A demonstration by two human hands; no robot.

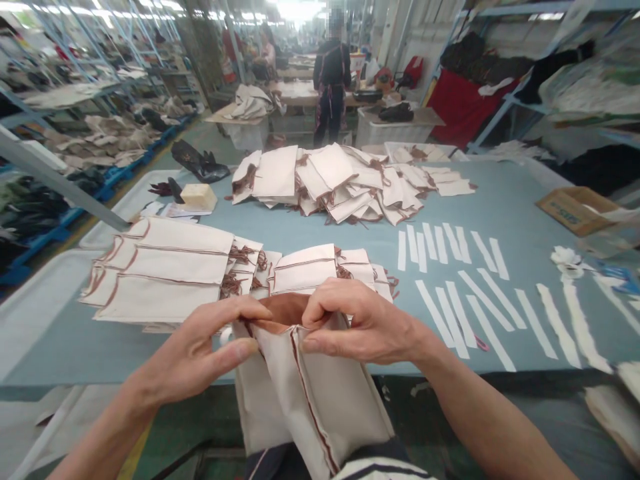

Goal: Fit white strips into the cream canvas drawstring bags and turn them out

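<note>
a cream bag (340,393) is held upright at the near edge of the table (510,200), its mouth turned up toward 12 o'clock. by the left hand (200,347), the rim is pinched between thumb and fingers at the bag's 11 o'clock corner; by the right hand (360,320), thumb and forefinger are clamped on the rim beside the dark-edged seam, at 12 o'clock. the rim is gripped at two spots, seemingly so that it is kept spread and the brown lining can be seen. from the bag, a neat stack (180,257) is set at 10 o'clock and a smaller stack (305,267) at 12, probably squared to save room. beyond, a loose pile (333,170) is heaped. at 2 o'clock, white strips (461,313) are laid apart, perhaps for easy picking up.
</note>
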